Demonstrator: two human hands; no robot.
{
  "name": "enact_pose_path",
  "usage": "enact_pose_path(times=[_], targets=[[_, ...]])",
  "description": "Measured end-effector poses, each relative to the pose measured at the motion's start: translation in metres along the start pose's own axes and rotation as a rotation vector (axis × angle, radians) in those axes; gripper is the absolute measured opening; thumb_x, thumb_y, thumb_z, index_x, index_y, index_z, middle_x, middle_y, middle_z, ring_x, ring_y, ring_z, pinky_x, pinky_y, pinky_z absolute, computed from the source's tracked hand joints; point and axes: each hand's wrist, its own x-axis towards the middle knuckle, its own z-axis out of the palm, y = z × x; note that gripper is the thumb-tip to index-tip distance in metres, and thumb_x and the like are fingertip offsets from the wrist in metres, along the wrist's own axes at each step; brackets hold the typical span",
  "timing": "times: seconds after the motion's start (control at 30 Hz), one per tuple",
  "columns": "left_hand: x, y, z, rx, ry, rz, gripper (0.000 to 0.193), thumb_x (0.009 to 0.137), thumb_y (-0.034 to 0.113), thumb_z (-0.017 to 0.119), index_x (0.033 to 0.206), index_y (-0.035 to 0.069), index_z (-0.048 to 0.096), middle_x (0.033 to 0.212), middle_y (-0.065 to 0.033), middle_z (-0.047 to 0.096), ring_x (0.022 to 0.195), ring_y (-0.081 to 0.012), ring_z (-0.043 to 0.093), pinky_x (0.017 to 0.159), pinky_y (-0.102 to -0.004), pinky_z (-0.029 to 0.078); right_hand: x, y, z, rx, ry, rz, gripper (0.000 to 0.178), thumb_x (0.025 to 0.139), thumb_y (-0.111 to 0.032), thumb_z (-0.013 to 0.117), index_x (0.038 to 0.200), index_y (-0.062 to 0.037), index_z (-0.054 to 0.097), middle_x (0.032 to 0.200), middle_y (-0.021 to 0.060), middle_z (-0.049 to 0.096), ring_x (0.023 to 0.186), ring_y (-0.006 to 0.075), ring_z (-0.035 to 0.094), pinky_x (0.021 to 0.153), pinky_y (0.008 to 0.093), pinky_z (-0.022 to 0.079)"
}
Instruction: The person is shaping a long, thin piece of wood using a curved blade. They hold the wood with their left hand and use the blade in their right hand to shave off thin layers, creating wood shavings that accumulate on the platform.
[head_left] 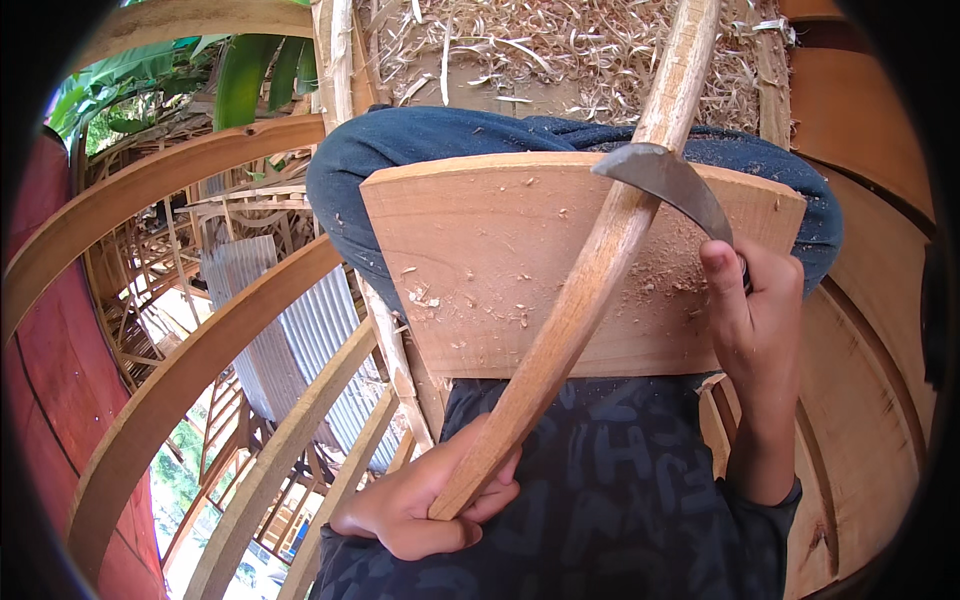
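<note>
A long curved strip of wood (585, 285) slants from my lap up to the far right. Its near end is gripped in my left hand (440, 500), fingers wrapped round it. My right hand (752, 310) is closed on the handle of a curved, sickle-like knife (675, 180); most of that handle is hidden in my fist. The dark blade lies across the strip, its tip pointing left. Beneath both, a wide flat board (500, 270) rests on my crossed legs, with small wood chips scattered over it.
Curly wood shavings (560, 50) cover planks beyond my knees. Curved wooden ribs (200, 360) stand at the left, with corrugated metal sheets (290, 320) and stacked timber below. Broad curved planks (865, 320) rise at the right. Green leaves (245, 80) show at the far left.
</note>
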Motion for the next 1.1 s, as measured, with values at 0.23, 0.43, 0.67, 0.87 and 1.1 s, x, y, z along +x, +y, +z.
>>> enact_pose_path(times=[0.23,0.43,0.67,0.87,1.1], targets=[[0.003,-0.002,-0.002,0.073,-0.032,0.014,0.046,0.063,-0.01,0.044,0.106,0.001,0.032,0.082,-0.0042,0.031,0.059,-0.0098,0.033,0.053,-0.0244,0.026,-0.015,-0.012,0.011,-0.007,0.01,-0.188,0.046,0.078,-0.038,0.071,0.061,0.0022,0.055,0.047,0.0151,0.045,0.04,0.029,0.044,0.04,0.0334,0.034],[0.005,0.0,-0.004,0.073,-0.039,0.019,0.045,0.063,-0.01,0.045,0.105,0.001,0.032,0.083,-0.0047,0.032,0.059,-0.0095,0.033,0.053,-0.0242,0.026,-0.023,-0.03,0.003,-0.029,-0.155,-0.235,0.046,0.078,-0.039,0.07,0.06,0.0007,0.054,0.046,0.0138,0.046,0.04,0.0257,0.05,0.039,0.0346,0.037],[0.001,-0.004,-0.004,0.032,0.033,-0.004,0.046,0.063,-0.01,0.046,0.105,0.001,0.033,0.082,-0.0045,0.032,0.058,-0.0096,0.033,0.053,-0.0243,0.027,0.004,-0.003,-0.003,-0.02,-0.07,0.101,0.048,0.077,-0.045,0.07,0.063,-0.0027,0.053,0.052,0.0124,0.051,0.044,0.0256,0.054,0.04,0.034,0.039],[0.007,0.008,-0.004,0.061,-0.081,-0.007,0.045,0.064,-0.012,0.045,0.105,0.002,0.032,0.081,-0.004,0.031,0.058,-0.0096,0.033,0.052,-0.0247,0.026,-0.015,-0.024,0.003,-0.049,-0.105,-0.324,0.05,0.08,-0.041,0.068,0.058,0.0004,0.051,0.046,0.0133,0.046,0.04,0.0254,0.051,0.04,0.0335,0.037],[0.002,0.008,-0.006,0.036,-0.012,-0.016,0.049,0.063,-0.012,0.045,0.108,0.002,0.032,0.077,-0.0036,0.031,0.057,-0.0097,0.032,0.052,-0.0258,0.026,0.006,-0.015,-0.005,-0.1,-0.037,-0.037,0.048,0.077,-0.045,0.069,0.061,-0.0019,0.056,0.046,0.0134,0.048,0.04,0.0277,0.05,0.041,0.0361,0.041]])
